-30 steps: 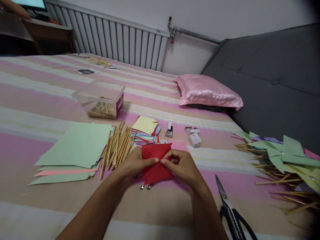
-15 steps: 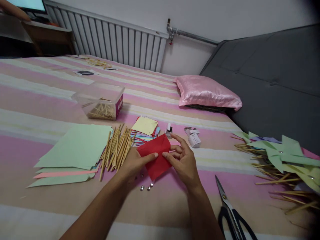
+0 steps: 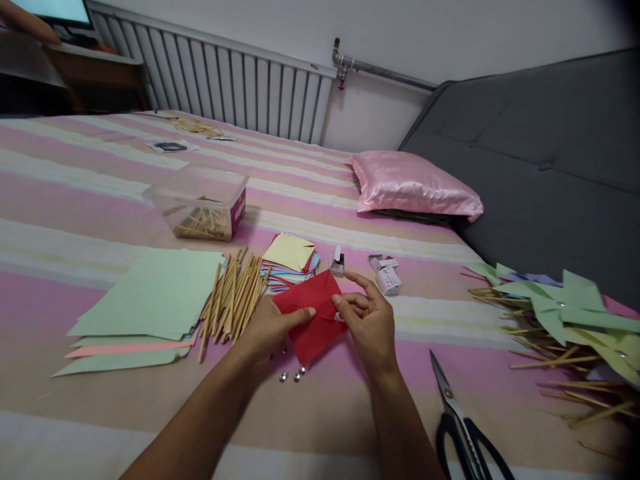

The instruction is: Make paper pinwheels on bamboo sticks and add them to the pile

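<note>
A red paper square (image 3: 311, 317), partly folded, is lifted a little above the striped bedspread (image 3: 100, 200). My left hand (image 3: 267, 327) pinches its left side with the thumb on top. My right hand (image 3: 367, 320) holds its right edge between thumb and fingers. Small silver pins (image 3: 291, 375) lie on the cloth just below the paper. A bundle of wooden sticks (image 3: 234, 293) lies to the left of my left hand, and a stack of small coloured paper squares (image 3: 290, 257) sits just beyond the red piece.
Large green and pink sheets (image 3: 145, 300) lie at left. A clear box of sticks (image 3: 200, 203) stands farther back. Black scissors (image 3: 457, 413) lie at lower right, finished paper pinwheels (image 3: 565, 320) at right, a pink pillow (image 3: 413, 187) behind, small white boxes (image 3: 386, 273) nearby.
The red paper was pressed flat on the bed; both hands have since lifted and tilted it, with my right fingers shifting along its right edge.
</note>
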{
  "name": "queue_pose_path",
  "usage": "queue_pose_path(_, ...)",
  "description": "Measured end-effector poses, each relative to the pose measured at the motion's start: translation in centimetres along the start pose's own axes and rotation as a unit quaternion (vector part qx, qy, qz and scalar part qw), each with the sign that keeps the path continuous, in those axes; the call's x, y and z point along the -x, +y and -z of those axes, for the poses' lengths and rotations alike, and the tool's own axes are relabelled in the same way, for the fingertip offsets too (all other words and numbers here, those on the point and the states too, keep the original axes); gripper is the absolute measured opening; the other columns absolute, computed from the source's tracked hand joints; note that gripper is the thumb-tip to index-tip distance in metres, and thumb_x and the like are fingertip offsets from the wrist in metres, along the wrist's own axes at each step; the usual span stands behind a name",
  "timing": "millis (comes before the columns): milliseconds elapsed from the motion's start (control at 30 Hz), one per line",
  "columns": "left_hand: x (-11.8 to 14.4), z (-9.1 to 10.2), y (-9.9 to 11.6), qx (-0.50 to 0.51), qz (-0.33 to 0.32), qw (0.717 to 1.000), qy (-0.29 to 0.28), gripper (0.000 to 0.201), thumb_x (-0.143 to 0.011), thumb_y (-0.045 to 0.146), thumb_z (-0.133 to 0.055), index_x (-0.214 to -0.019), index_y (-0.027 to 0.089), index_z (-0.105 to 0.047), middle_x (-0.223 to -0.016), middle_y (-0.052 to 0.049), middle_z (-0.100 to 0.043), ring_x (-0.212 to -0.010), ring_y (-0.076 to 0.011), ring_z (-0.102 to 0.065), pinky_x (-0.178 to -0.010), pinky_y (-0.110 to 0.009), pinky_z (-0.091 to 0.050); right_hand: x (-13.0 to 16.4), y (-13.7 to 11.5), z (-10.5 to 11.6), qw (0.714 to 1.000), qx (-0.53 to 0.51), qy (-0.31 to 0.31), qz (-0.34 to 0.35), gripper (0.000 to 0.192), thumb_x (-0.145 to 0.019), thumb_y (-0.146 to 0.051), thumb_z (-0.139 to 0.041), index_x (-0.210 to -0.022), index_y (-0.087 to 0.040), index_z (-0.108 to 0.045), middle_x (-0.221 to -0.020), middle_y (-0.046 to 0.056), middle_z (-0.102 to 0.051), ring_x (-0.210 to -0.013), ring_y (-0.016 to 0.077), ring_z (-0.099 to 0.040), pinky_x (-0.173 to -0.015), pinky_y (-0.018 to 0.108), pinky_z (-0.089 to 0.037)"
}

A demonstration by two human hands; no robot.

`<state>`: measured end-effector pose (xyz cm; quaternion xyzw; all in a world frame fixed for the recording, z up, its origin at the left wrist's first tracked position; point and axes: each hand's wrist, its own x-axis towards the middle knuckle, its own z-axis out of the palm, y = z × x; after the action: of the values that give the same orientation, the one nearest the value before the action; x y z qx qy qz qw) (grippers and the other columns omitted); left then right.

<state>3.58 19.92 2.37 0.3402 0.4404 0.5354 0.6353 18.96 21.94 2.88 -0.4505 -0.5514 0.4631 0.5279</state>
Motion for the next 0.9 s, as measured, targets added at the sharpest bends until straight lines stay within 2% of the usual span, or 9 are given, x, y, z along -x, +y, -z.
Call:
queue_pose_path(200, 0.1, 0.0, 0.1, -0.020, 0.011, 1.000, 0.011, 0.028, -0.058, 0.022, -0.078, -0.083, 0.012, -0.070, -0.080, -0.009, -0.073, -0.070, -0.0213, -0.066, -0.066, -0.030, -0.050, -0.2, -0.1, 0.1, 0.998, -0.025, 0.052, 0.011, 0.041, -0.074, -0.030, -0.066, -0.112, -0.019, -0.053, -0.077, 0.004, -0.068, -0.065, 0.0156, -0.065, -0.059, 0.026, -0.052)
queue_pose_path(300, 0.1, -0.2, 0.4, 0.001, 0.018, 0.998, 0.057, 0.026, -0.056, 0.019, -0.078, -0.079, 0.011, -0.070, -0.078, -0.009, -0.073, -0.066, -0.0195, -0.066, -0.063, -0.028, -0.051, -0.2, -0.3, 0.1, 0.992, -0.022, 0.106, 0.062, 0.035, -0.074, -0.027, -0.067, -0.106, -0.019, -0.057, -0.088, 0.006, -0.067, -0.077, 0.0163, -0.065, -0.069, 0.028, -0.052)
queue_pose_path(400, 0.0, -0.1, 0.9, 0.047, 0.020, 0.992, 0.112, 0.026, -0.057, 0.018, -0.078, -0.081, 0.012, -0.069, -0.081, -0.009, -0.073, -0.068, -0.0192, -0.066, -0.064, -0.027, -0.052, 0.0, -0.6, 0.2, 0.986, -0.011, 0.129, 0.108, 0.025, -0.075, -0.024, -0.067, -0.099, -0.019, -0.061, -0.085, 0.004, -0.066, -0.079, 0.0157, -0.064, -0.070, 0.028, -0.051)
queue_pose_path(467, -0.2, 0.2, 1.2, 0.078, 0.011, 0.987, 0.139, 0.028, -0.058, 0.017, -0.077, -0.084, 0.012, -0.068, -0.086, -0.009, -0.073, -0.072, -0.0188, -0.067, -0.066, -0.027, -0.053, 0.2, -0.8, 0.3, 0.988, 0.001, 0.098, 0.122, 0.017, -0.075, -0.022, -0.065, -0.091, -0.019, -0.063, -0.079, 0.002, -0.066, -0.070, 0.0139, -0.064, -0.065, 0.026, -0.051)
queue_pose_path(567, -0.3, 0.6, 1.6, 0.116, 0.004, 0.979, 0.169, 0.027, -0.061, 0.014, -0.075, -0.087, 0.011, -0.068, -0.088, -0.009, -0.072, -0.074, -0.0167, -0.066, -0.068, -0.024, -0.053, 0.5, -1.0, 0.4, 0.993, 0.029, -0.020, 0.114, 0.011, -0.076, -0.018, -0.063, -0.087, -0.020, -0.065, -0.074, 0.000, -0.066, -0.058, 0.0112, -0.062, -0.057, 0.024, -0.050)
queue_pose_path(633, -0.3, 0.7, 1.8, 0.138, 0.007, 0.975, 0.172, 0.025, -0.062, 0.011, -0.073, -0.086, 0.010, -0.068, -0.086, -0.009, -0.072, -0.072, -0.0159, -0.066, -0.068, -0.024, -0.053, 0.7, -1.0, 0.3, 0.988, 0.048, -0.109, 0.096, 0.015, -0.077, -0.017, -0.061, -0.090, -0.021, -0.066, -0.072, 0.000, -0.067, -0.057, 0.0115, -0.063, -0.056, 0.024, -0.050)
queue_pose_path(700, -0.3, 0.6, 1.9, 0.154, 0.013, 0.975, 0.160, 0.022, -0.064, 0.010, -0.071, -0.086, 0.010, -0.068, -0.084, -0.009, -0.072, -0.071, -0.0160, -0.066, -0.067, -0.024, -0.053, 0.8, -0.8, 0.1, 0.981, 0.061, -0.167, 0.080, 0.020, -0.077, -0.018, -0.060, -0.095, -0.023, -0.067, -0.073, 0.000, -0.069, -0.064, 0.0133, -0.065, -0.060, 0.025, -0.051)
queue_pose_path(800, -0.1, 0.3, 2.0, 0.158, 0.023, 0.976, 0.146, 0.021, -0.063, 0.010, -0.072, -0.084, 0.010, -0.068, -0.079, -0.008, -0.072, -0.069, -0.0162, -0.066, -0.066, -0.024, -0.053, 0.8, -0.3, -0.2, 0.977, 0.068, -0.187, 0.072, 0.021, -0.078, -0.021, -0.060, -0.097, -0.025, -0.068, -0.086, 0.002, -0.071, -0.077, 0.0159, -0.067, -0.069, 0.029, -0.053)
queue_pose_path(900, 0.0, 0.2, 1.9, 0.147, 0.027, 0.979, 0.140, 0.024, -0.061, 0.011, -0.074, -0.084, 0.010, -0.068, -0.079, -0.008, -0.072, -0.069, -0.0167, -0.066, -0.064, -0.024, -0.053, 0.7, 0.1, -0.3, 0.977, 0.068, -0.187, 0.075, 0.020, -0.078, -0.020, -0.060, -0.094, -0.026, -0.070, -0.092, 0.003, -0.072, -0.082, 0.0176, -0.067, -0.072, 0.032, -0.053)
